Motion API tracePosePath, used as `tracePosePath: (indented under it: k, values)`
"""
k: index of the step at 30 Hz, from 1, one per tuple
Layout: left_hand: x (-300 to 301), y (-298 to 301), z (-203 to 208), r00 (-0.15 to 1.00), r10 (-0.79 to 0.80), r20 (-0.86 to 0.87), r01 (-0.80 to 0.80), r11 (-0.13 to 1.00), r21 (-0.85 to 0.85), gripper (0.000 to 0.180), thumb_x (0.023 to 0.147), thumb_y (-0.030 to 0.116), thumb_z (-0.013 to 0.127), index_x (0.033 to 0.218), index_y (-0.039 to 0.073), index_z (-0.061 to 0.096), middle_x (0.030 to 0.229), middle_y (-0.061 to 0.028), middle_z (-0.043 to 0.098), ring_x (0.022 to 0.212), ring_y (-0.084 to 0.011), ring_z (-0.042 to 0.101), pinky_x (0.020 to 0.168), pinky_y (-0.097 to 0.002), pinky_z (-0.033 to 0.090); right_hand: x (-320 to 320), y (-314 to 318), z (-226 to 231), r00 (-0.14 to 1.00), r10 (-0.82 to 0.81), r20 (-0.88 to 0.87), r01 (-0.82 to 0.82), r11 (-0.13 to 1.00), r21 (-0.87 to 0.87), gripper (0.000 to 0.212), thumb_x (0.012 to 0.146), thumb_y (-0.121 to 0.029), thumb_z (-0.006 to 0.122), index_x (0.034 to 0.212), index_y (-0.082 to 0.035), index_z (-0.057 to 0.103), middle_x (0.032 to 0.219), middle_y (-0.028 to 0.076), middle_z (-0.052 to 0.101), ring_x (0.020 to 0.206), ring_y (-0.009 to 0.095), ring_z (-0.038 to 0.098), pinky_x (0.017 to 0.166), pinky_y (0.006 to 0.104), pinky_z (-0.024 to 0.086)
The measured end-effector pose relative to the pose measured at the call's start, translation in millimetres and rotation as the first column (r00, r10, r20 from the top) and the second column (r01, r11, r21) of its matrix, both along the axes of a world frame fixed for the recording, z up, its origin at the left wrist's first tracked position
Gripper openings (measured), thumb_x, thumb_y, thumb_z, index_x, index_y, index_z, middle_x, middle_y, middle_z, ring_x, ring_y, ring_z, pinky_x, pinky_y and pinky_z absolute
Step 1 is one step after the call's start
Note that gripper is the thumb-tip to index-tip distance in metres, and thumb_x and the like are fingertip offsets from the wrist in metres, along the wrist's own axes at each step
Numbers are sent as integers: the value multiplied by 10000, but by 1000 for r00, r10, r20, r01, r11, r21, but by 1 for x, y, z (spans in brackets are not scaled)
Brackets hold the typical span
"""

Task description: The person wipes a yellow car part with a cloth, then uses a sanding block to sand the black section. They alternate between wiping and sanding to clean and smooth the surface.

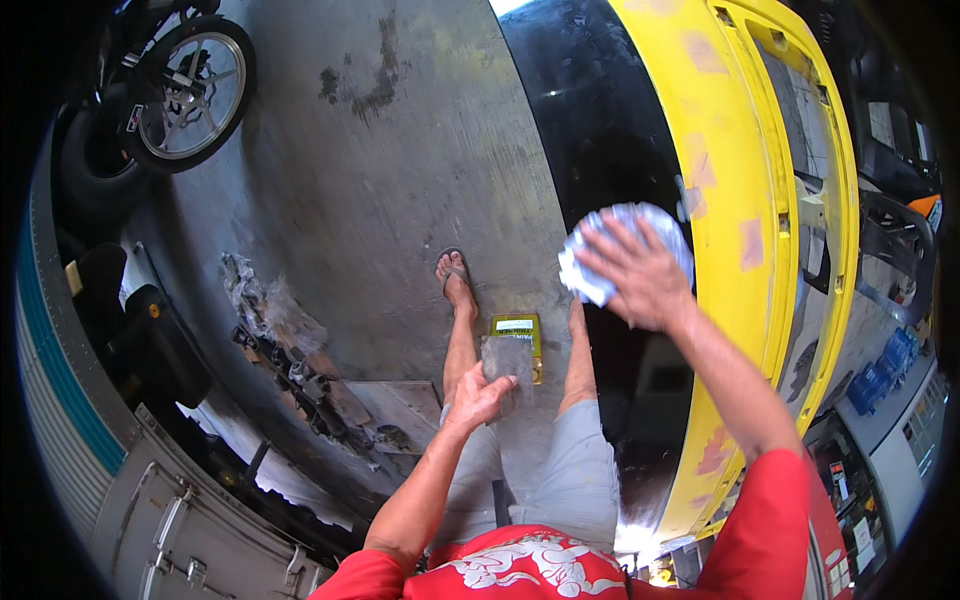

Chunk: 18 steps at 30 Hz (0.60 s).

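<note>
My left hand [478,402] grips a flat grey rectangular sheet, perhaps sandpaper [509,362], thumb on top, held in front of my legs. Below it a yellow and green rectangular tin [520,325] stands on the floor between my feet, partly covered by the sheet. Out to the right, my right hand [640,275] lies with spread fingers on a bunched white cloth [660,225]. The hand and cloth are slightly blurred. They are over the glossy black panel [605,130], by the edge of the yellow vehicle body [690,120].
Pinkish patches mark the yellow body, whose frame has openings. A motorcycle wheel [195,95] stands at the far left. Plastic wrapping [265,300] and loose parts lie on the left floor, near a grey metal cabinet [150,530]. Blue bottles [885,370] stand at the right.
</note>
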<state>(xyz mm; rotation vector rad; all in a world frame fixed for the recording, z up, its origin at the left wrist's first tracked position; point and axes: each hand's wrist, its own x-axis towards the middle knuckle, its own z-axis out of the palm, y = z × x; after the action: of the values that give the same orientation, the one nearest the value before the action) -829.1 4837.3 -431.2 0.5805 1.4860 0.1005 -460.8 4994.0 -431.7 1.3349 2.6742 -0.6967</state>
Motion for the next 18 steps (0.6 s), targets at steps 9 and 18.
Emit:
tracePosePath:
  k: [9, 18]
  values:
    - [-12, 55, -20, 966, 231, -118, -220, 970, 99, 251, 952, 140, 766, 1144, -22, 758, 968, -51, 788, 898, -146, 717, 850, -341, 582, -70, 186, -60, 961, -245, 130, 183, 912, 368, 660, 1013, -358, 684, 1641, -212, 546, 1791, 49, 414, 1677, 319, 314, 1342, 615, 232]
    - [34, 119, -20, 912, 405, 72, -408, 867, 286, 228, 1013, 149, 787, 1184, 0, 777, 1042, -20, 781, 948, -120, 694, 888, -318, 557, -29, -112, 31, 989, 41, 143, -25, 993, -111, 690, 964, -408, 682, 1637, -301, 571, 1822, -5, 365, 1715, 265, 243, 1390, 596, 50]
